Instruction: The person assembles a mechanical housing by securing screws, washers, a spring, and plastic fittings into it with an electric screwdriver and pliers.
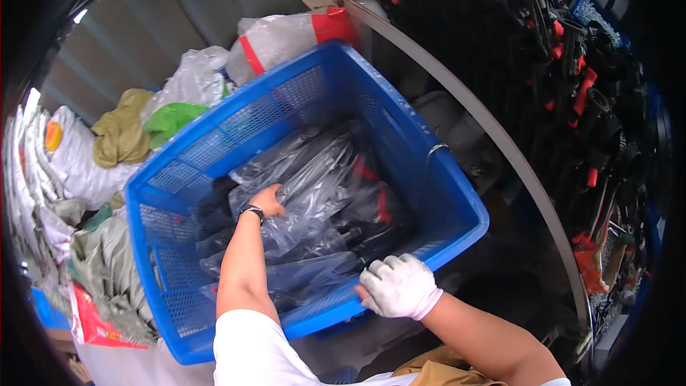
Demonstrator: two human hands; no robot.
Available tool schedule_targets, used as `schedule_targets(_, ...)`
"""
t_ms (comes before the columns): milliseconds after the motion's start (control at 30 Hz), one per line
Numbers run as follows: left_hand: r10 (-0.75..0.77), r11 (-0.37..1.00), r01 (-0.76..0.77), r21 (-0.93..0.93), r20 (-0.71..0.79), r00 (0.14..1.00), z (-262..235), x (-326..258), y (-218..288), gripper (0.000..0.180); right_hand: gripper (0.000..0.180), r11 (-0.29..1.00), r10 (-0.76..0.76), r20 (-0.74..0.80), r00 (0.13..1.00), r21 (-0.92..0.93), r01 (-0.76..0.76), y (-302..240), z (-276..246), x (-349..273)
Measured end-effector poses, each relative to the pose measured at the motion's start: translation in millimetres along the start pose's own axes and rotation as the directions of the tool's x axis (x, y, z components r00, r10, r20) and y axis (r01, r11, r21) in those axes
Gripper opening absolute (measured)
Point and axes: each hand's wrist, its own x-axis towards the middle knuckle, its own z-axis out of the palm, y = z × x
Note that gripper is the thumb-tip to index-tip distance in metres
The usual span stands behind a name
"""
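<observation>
A large blue plastic crate (457,193) with mesh walls stands tilted in front of me. Inside lie several clear plastic bags (314,171) holding black parts, some with red pieces. My left hand (267,201), bare with a dark band at the wrist, reaches over the near wall into the crate. Its fingers curl at the crumpled plastic of a bag near the middle, and their tips are partly hidden. My right hand (400,287), in a white knitted glove with grey smudges, grips the crate's near rim toward the right corner, thumb on the near side.
Sacks and crumpled plastic (107,257) are heaped along the left. Behind the crate lies a clear bag with red bands (279,43). A curved grey metal edge (493,121) runs down the right, with stacked black and red parts (572,100) beyond it.
</observation>
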Motion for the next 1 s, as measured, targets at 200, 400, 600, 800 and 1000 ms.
schedule_targets(200, -0.060, 0.972, 0.115, 0.205, -0.254, 0.965, 51, 31, 0, 0.078, 0.024, 0.999, 0.038, 0.029, 0.999, -0.013, -0.038, 5, 4, 2)
schedule_targets(400, -0.111, 0.900, 0.294, 0.322, -0.483, 0.869, 66, -12, -42, 0.074, 0.022, 0.994, 0.079, 0.012, 0.997, -0.071, -0.078, 6, -9, 1)
schedule_targets(600, 0.066, 0.914, 0.233, 0.333, -0.689, 0.722, 26, -34, -38, 0.071, 0.029, 0.997, 0.063, 0.054, 0.997, 0.031, -0.065, -5, 7, -8)
schedule_targets(800, 0.722, 0.565, -0.566, 0.600, -0.692, -0.012, -95, -149, 350, 0.047, 0.026, 0.980, -0.140, -0.239, 0.961, 0.106, 0.169, 5, 1, -39)
schedule_targets(1000, 0.766, 0.310, -0.631, 0.711, -0.580, -0.277, -156, -209, 540, 0.028, 0.026, 0.989, 0.058, -0.202, 0.978, 0.148, -0.028, -18, -53, -186)
